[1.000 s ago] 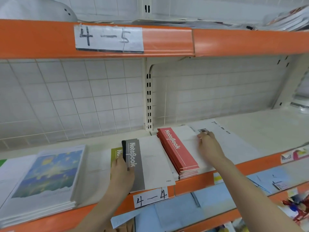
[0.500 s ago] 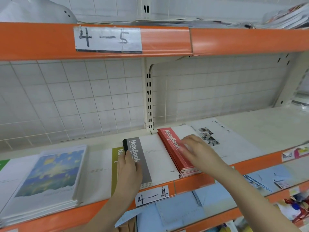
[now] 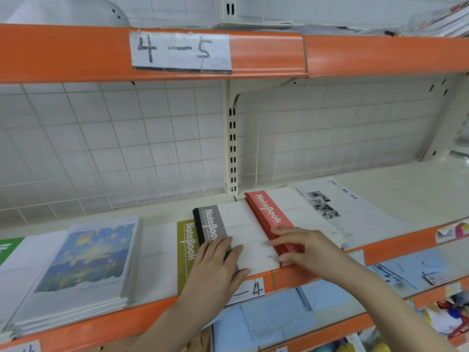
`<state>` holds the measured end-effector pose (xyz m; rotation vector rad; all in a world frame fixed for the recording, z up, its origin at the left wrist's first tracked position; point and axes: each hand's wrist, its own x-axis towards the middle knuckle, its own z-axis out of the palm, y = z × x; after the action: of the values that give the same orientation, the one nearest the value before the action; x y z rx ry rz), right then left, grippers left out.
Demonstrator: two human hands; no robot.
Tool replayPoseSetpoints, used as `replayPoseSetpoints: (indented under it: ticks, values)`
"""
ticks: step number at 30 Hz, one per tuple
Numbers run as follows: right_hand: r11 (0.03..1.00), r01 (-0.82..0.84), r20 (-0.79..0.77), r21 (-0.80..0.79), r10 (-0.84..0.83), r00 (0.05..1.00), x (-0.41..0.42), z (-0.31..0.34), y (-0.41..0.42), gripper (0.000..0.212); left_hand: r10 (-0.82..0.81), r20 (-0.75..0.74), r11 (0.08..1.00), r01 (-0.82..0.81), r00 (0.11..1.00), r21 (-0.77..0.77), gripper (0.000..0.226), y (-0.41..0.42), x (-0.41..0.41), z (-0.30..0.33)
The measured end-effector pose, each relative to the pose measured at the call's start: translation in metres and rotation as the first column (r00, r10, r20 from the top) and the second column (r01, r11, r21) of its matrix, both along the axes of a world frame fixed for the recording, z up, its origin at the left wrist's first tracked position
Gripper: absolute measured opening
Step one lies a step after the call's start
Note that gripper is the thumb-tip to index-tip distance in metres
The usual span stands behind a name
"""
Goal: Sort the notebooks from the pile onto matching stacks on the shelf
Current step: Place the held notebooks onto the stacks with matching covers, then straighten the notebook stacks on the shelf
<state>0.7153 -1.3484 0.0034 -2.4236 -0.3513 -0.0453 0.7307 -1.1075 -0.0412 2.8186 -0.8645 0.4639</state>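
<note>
Currently, left to right: painted-sky notebook stack (image 3: 83, 260) sits well left of the left hand's fingers, then an olive-spine notebook (image 3: 186, 247) just beside them. Left hand (image 3: 215, 268) lies flat on the near end of the grey-spine notebook (image 3: 223, 229), fingers straight and spread, pressing down, nothing gripped. Right hand (image 3: 304, 247) is at the near end of the red-spine notebook stack (image 3: 269, 212): fingers extended across the top cover, thumb against the stack's near edge, so a light pinch on it. Grey and red stacks touch side by side between the two hands. Photo-cover notebook (image 3: 337, 209) lies beyond the right fingers. All on the orange-edged shelf (image 3: 396, 245).
</note>
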Motion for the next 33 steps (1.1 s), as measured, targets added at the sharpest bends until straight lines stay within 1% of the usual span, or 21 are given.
replayPoseSetpoints:
  ticks: [4,5,7,8,10,11,13,15,18,21,23,26,30,31,33]
  values:
    - [0.997,0.021,0.039,-0.081,-0.018,0.999,-0.004,0.005,0.006,0.025,-0.051,0.033,0.998,0.052,0.998,-0.028,0.049,0.001,0.000,0.005]
    - [0.991,0.042,0.058,-0.128,-0.035,0.998,-0.005,0.008,0.010,0.024,-0.089,0.052,0.995,0.091,0.995,-0.044,0.047,0.004,-0.001,0.007]
    - [0.965,0.082,0.124,-0.250,-0.052,0.991,-0.005,0.013,0.024,0.027,-0.178,0.032,0.979,0.181,0.983,-0.093,0.042,0.012,-0.003,0.014]
    - [0.958,0.089,0.165,-0.271,-0.045,0.985,-0.005,0.016,0.035,0.028,-0.213,0.023,0.967,0.214,0.977,-0.135,0.038,0.018,-0.005,0.019]
    - [0.974,0.048,0.211,-0.220,0.000,0.977,-0.001,0.023,0.065,0.027,-0.236,0.037,0.949,0.238,0.971,-0.208,0.032,0.033,-0.009,0.028]
    - [0.983,0.010,0.210,-0.184,0.029,0.977,0.003,0.025,0.083,0.025,-0.225,0.055,0.946,0.231,0.973,-0.226,0.030,0.044,-0.011,0.033]
    - [0.985,-0.054,0.198,-0.163,0.087,0.976,0.009,0.027,0.123,0.024,-0.185,0.084,0.947,0.200,0.979,-0.252,0.028,0.071,-0.016,0.042]
    - [0.982,-0.091,0.188,-0.164,0.121,0.975,0.016,0.027,0.165,0.023,-0.119,0.096,0.950,0.142,0.988,-0.278,0.027,0.107,-0.020,0.047]
    - [0.982,-0.165,0.177,-0.092,0.179,0.968,0.029,0.028,0.231,0.018,0.040,0.116,0.949,-0.002,0.992,-0.314,0.029,0.173,-0.027,0.052]
    - [0.976,-0.220,0.169,-0.004,0.217,0.961,0.044,0.030,0.299,0.019,0.233,0.164,0.930,-0.170,0.959,-0.326,0.032,0.245,-0.037,0.059]
    - [0.966,-0.256,0.168,0.030,0.247,0.954,0.052,0.033,0.346,0.019,0.362,0.192,0.902,-0.291,0.912,-0.318,0.033,0.296,-0.043,0.065]
    - [0.941,-0.327,0.134,0.085,0.315,0.940,0.060,0.037,0.417,0.018,0.548,0.240,0.826,-0.472,0.801,-0.308,0.035,0.379,-0.054,0.075]
    - [0.903,-0.415,0.109,0.115,0.403,0.908,0.069,0.039,0.507,0.017,0.680,0.343,0.731,-0.633,0.648,-0.254,0.033,0.486,-0.069,0.093]
    - [0.894,-0.429,0.100,0.130,0.418,0.903,0.069,0.039,0.527,0.018,0.697,0.344,0.712,-0.663,0.629,-0.232,0.034,0.511,-0.072,0.097]
    - [0.877,-0.453,0.090,0.163,0.444,0.892,0.069,0.042,0.565,0.020,0.744,0.263,0.664,-0.721,0.614,-0.199,0.033,0.555,-0.073,0.098]
